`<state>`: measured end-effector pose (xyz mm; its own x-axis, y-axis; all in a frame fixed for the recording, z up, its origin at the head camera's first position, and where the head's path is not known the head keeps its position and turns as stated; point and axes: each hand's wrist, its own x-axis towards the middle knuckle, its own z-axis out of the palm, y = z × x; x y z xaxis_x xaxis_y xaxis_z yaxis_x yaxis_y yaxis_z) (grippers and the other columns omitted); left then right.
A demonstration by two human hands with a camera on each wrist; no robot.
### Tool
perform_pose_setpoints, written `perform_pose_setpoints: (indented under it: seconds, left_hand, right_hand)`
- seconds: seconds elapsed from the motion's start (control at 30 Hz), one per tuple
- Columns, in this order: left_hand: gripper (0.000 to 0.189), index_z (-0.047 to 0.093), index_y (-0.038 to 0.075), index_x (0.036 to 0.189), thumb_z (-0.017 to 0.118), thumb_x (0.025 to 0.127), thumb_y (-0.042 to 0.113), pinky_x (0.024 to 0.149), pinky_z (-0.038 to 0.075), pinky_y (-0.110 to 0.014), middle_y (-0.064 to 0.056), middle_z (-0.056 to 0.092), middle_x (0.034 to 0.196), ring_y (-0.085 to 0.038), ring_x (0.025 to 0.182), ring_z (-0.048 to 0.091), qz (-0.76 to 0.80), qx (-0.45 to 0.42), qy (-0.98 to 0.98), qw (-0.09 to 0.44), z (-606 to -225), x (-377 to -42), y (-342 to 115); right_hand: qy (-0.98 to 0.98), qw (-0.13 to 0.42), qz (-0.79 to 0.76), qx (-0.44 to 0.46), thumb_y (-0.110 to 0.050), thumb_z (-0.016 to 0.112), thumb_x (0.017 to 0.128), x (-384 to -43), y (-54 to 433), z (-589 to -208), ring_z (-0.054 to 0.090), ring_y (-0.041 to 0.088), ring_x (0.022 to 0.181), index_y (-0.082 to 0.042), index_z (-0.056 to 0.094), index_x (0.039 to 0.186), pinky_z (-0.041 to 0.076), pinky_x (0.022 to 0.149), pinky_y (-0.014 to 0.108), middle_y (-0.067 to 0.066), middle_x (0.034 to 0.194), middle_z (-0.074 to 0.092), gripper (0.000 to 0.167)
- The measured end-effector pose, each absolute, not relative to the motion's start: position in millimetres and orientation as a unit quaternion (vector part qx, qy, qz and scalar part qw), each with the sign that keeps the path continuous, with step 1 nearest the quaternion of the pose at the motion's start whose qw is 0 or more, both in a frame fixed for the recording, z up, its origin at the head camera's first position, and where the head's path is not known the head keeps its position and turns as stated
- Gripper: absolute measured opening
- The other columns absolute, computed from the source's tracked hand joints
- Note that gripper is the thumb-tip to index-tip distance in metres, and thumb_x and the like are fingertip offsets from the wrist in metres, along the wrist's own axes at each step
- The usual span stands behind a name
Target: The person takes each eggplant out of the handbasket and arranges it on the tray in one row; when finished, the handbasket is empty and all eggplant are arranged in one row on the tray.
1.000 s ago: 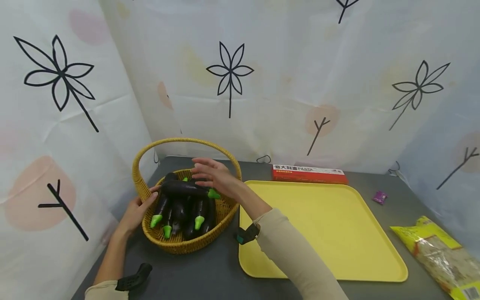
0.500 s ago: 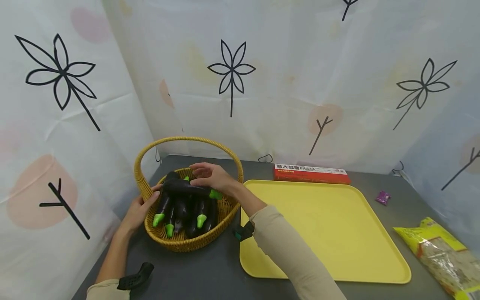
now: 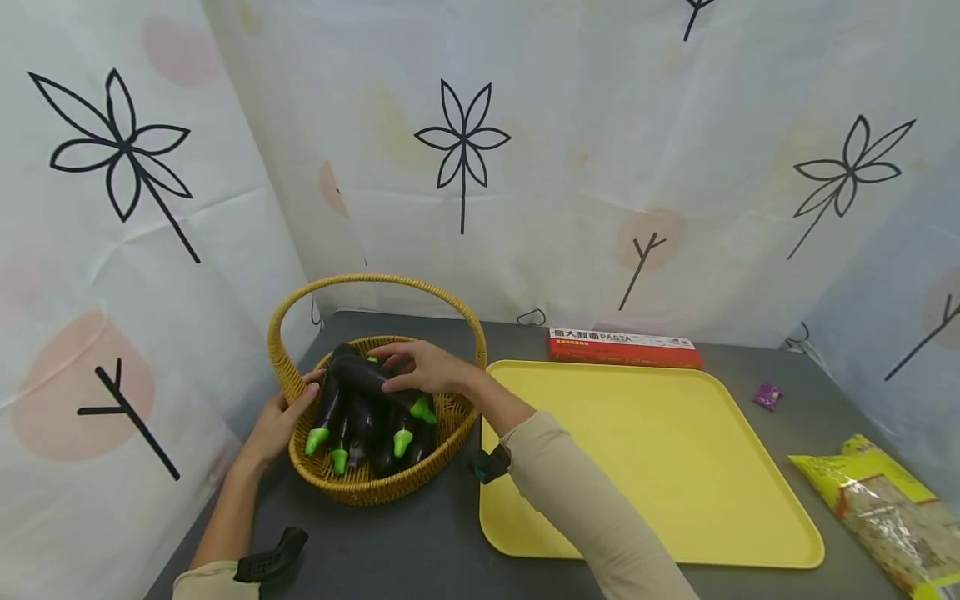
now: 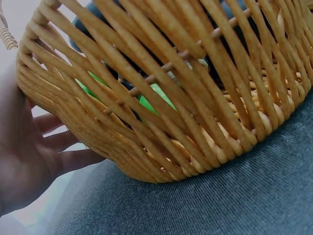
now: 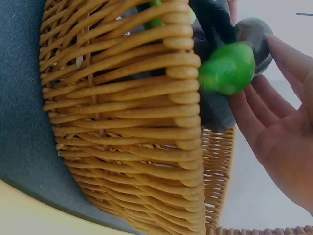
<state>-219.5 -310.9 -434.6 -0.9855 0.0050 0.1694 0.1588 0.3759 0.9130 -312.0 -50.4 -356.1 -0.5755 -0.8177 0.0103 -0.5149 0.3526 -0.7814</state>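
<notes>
A yellow wicker basket (image 3: 371,492) with a tall arched handle holds several dark eggplants with bright green caps. My left hand (image 3: 276,423) grips the basket's left side near the base of the handle; in the left wrist view its fingers (image 4: 63,139) lie against the outside of the weave. Over the back right of the pile, my right hand (image 3: 429,369) has thumb and fingers around an eggplant (image 5: 254,41). One eggplant (image 3: 365,375) lies slanted across the top of the others, its green cap toward the front right. The right hand's far fingertips are partly hidden.
To the right of the basket lies a yellow tray (image 3: 645,467). Behind it is a red and white pasta box (image 3: 625,348). A small purple packet (image 3: 767,396) and a yellow plastic bag (image 3: 877,508) lie farther right. Patterned cloth walls stand behind and at the sides.
My right hand has come down into the pile and its fingers have closed in. The top eggplant has swung, its green cap shifting toward the front. The left hand keeps its hold.
</notes>
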Motion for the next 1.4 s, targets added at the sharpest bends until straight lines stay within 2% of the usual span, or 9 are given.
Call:
perform_pose_setpoints:
  seconds: [0.17,0.4,0.57,0.73,1.1,1.27,1.4]
  left_hand:
    - [0.055,0.034,-0.002,0.146,0.04,0.104,0.033,0.101,0.022,-0.062,-0.029,0.03,0.146,-0.045,0.131,0.026,-0.561,-0.048,-0.823,0.068,-433.3,-218.2,-310.0]
    - [0.053,0.031,-0.002,0.147,0.038,0.105,0.028,0.101,0.019,-0.063,-0.03,0.026,0.147,-0.046,0.133,0.021,-0.577,-0.051,-0.813,0.064,-430.6,-217.0,-306.9]
    - [0.053,0.03,-0.001,0.148,0.038,0.105,0.028,0.101,0.019,-0.064,-0.031,0.025,0.147,-0.047,0.133,0.021,-0.576,-0.049,-0.814,0.062,-431.2,-216.5,-307.8]
    - [0.053,0.031,-0.001,0.147,0.038,0.105,0.03,0.101,0.02,-0.064,-0.031,0.026,0.147,-0.048,0.133,0.022,-0.569,-0.048,-0.819,0.062,-431.7,-216.1,-308.8]
    - [0.055,0.033,-0.001,0.147,0.039,0.104,0.034,0.1,0.023,-0.062,-0.029,0.029,0.146,-0.046,0.13,0.028,-0.563,-0.049,-0.822,0.068,-431.2,-216.9,-308.2]
    - [0.054,0.034,-0.001,0.146,0.04,0.104,0.033,0.1,0.024,-0.061,-0.029,0.031,0.146,-0.045,0.13,0.029,-0.561,-0.041,-0.824,0.069,-430.5,-217.1,-307.7]
    - [0.054,0.033,0.0,0.147,0.04,0.104,0.031,0.1,0.024,-0.061,-0.029,0.03,0.146,-0.045,0.13,0.029,-0.563,-0.033,-0.823,0.067,-429.6,-217.0,-307.7]
  right_hand:
    - [0.824,0.19,-0.344,-0.408,-0.023,0.067,0.092,-308.7,-54.4,-354.9,0.059,0.013,0.106,-0.021,0.046,0.144,0.049,0.076,0.022,0.008,0.131,0.054,0.056]
    - [0.839,0.185,-0.321,-0.399,-0.024,0.075,0.085,-301.6,-59.2,-353.4,0.061,0.014,0.101,-0.02,0.042,0.146,0.049,0.075,0.021,0.009,0.13,0.055,0.07]
    - [0.845,0.188,-0.318,-0.387,-0.02,0.072,0.087,-297.0,-60.3,-347.8,0.056,0.017,0.113,-0.019,0.043,0.145,0.048,0.076,0.022,0.009,0.13,0.056,0.064]
    - [0.835,0.209,-0.342,-0.376,-0.016,0.068,0.091,-294.5,-57.4,-345.2,0.046,0.018,0.125,-0.019,0.039,0.147,0.048,0.082,0.025,0.009,0.14,0.047,0.064]
    - [0.757,0.266,-0.486,-0.347,-0.01,0.066,0.092,-292.8,-25.3,-346.4,0.041,0.02,0.128,-0.024,0.035,0.149,0.052,0.08,0.035,0.007,0.146,0.038,0.066]
    - [0.728,0.288,-0.524,-0.336,-0.01,0.066,0.091,-286.0,-11.5,-343.5,0.05,0.02,0.12,-0.024,0.035,0.149,0.052,0.08,0.042,0.007,0.141,0.045,0.067]
    - [0.705,0.307,-0.546,-0.332,-0.01,0.065,0.092,-274.1,0.1,-338.2,0.053,0.02,0.114,-0.025,0.035,0.148,0.052,0.08,0.041,0.008,0.134,0.05,0.066]
